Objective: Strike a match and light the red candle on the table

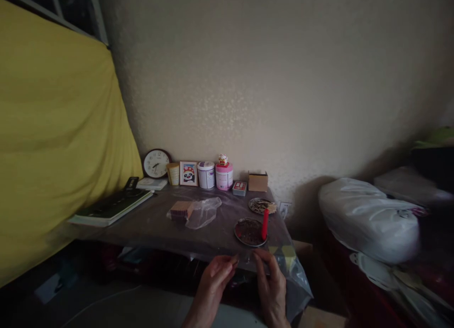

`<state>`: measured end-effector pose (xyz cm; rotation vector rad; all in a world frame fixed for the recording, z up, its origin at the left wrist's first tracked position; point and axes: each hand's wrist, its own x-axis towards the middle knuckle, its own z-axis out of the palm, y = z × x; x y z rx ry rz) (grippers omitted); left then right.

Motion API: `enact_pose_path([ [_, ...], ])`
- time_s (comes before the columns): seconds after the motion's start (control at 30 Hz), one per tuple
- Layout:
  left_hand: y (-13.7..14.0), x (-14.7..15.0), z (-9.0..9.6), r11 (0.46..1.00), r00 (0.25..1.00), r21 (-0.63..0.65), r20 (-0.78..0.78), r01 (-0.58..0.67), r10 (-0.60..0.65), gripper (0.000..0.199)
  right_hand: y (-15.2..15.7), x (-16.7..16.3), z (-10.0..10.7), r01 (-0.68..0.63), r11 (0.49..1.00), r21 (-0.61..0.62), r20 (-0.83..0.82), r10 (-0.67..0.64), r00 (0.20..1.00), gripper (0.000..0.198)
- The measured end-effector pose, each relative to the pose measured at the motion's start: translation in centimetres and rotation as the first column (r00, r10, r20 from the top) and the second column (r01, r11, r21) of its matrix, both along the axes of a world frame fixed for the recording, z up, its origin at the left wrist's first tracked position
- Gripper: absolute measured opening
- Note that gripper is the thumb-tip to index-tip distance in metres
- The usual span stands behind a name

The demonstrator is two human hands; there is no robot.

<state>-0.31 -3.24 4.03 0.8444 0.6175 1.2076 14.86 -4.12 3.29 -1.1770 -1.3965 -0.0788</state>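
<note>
My left hand is at the table's front edge, thumb and fingers pinched together. Close by on its right, my right hand has its thumb and forefinger closed in a similar pinch. Something small or clear may be between the fingertips, but it is too dim to make out. Just beyond them lies a round metal plate with a dark surface. A red candle stands upright on its right side. Behind it, a second plate holds a pile of thin sticks, perhaps matches or toothpicks.
Clear plastic covers the table. A stack of small boxes sits beside a crumpled plastic bag. Along the wall stand a clock, a picture frame, two tins and a cardboard box. A large book lies left.
</note>
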Motion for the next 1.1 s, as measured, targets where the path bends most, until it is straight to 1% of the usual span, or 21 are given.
enact_pose_path([
  [0.13,-0.1,0.1,0.1,0.999,0.999,0.02,0.028,0.033,-0.034,0.019,-0.6,-0.9,0.4,-0.07,0.998,0.0,-0.001,0.07,0.998,0.011],
  [0.37,-0.3,0.4,1.1,0.998,0.999,0.044,0.04,0.036,-0.038,0.019,-0.7,-1.4,-0.3,-0.17,0.985,-0.005,0.053,0.17,0.984,0.013],
  [0.47,-0.3,0.2,1.1,0.997,0.998,0.061,0.038,0.043,-0.045,0.02,-0.7,-1.4,-0.2,-0.175,0.984,-0.014,0.045,0.175,0.983,0.013],
  [0.67,-0.1,-0.2,0.4,0.994,0.998,0.099,0.031,0.056,-0.059,0.022,-0.9,-1.4,0.2,-0.183,0.983,0.003,0.059,0.183,0.981,0.014],
  [0.8,-0.2,-0.3,0.9,0.993,0.999,0.105,0.011,0.047,-0.049,0.021,-0.8,-1.3,0.3,-0.188,0.982,-0.002,0.083,0.187,0.979,0.018],
  [0.93,-0.3,-0.3,1.2,0.996,0.999,0.077,0.031,0.041,-0.043,0.02,-0.7,-1.3,0.3,-0.201,0.979,0.015,0.109,0.199,0.974,0.02],
  [1.1,-0.3,-0.4,1.2,0.995,0.996,0.087,0.068,0.051,-0.057,0.021,-0.6,-1.1,0.2,-0.216,0.975,0.044,0.14,0.208,0.968,0.02],
])
